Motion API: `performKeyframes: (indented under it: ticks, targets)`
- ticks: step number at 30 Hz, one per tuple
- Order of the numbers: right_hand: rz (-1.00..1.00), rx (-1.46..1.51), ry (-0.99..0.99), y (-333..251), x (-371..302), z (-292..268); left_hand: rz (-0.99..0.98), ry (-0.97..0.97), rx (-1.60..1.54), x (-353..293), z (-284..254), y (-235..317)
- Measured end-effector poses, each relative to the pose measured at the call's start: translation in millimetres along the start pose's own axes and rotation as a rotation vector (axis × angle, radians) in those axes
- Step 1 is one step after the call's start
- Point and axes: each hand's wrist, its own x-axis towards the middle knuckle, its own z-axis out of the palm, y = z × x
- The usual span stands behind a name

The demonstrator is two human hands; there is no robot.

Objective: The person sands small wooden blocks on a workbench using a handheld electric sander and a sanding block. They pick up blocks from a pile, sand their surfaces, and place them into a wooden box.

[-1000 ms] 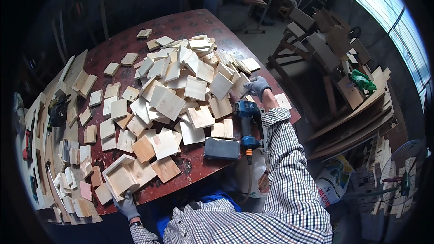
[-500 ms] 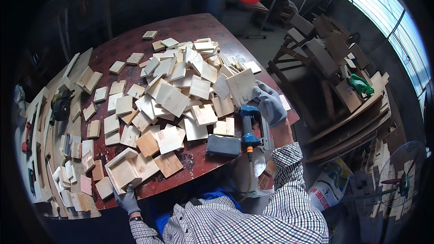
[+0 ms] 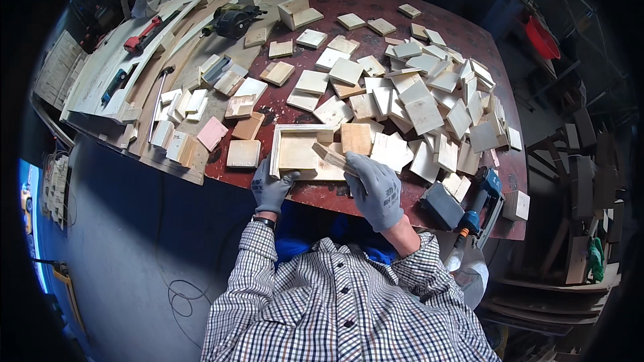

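Note:
My left hand (image 3: 272,186), in a grey glove, grips the near left corner of a shallow wooden box (image 3: 297,150) at the table's front edge. Walls stand along the box's left and far sides. A small wooden board (image 3: 331,157) is in my right hand (image 3: 376,190), also gloved, its fingers closed on the near end. That board is tilted over the box's right side; whether it touches the box I cannot tell. A square wooden block (image 3: 355,138) lies just beyond my right fingers.
A heap of wooden squares (image 3: 421,108) covers the right of the red table (image 3: 376,1). At the front right lie a blue nail gun (image 3: 477,204) and a dark grey block (image 3: 443,206). Left are a hammer (image 3: 161,94), a red tool (image 3: 142,35) and a circular saw (image 3: 235,20).
The view has swung left. My right hand has brought the board from beside the nail gun over to the box. My left hand still holds the box's corner.

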Motion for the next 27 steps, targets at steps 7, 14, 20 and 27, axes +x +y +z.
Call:
performKeyframes:
  ticks: [7, 14, 20, 27]
  targets:
    - [-0.215, -0.174, -0.196, -5.2, 11.8, 95.9, -0.060, -0.074, 0.036, 1.1, 2.7, 0.2]
    - [-0.129, -0.058, -0.165, 2.7, 11.0, 119.4, -0.004, -0.030, 0.034, -2.3, 4.7, -9.6]
    - [-0.033, 0.184, -0.106, 8.2, 10.3, 115.2, 0.013, -0.023, 0.067, 3.8, 3.0, -0.1]
    - [0.214, -0.001, 0.228, 28.2, -26.6, 23.0, 0.005, -0.048, 0.056, -3.5, 0.3, -9.9]
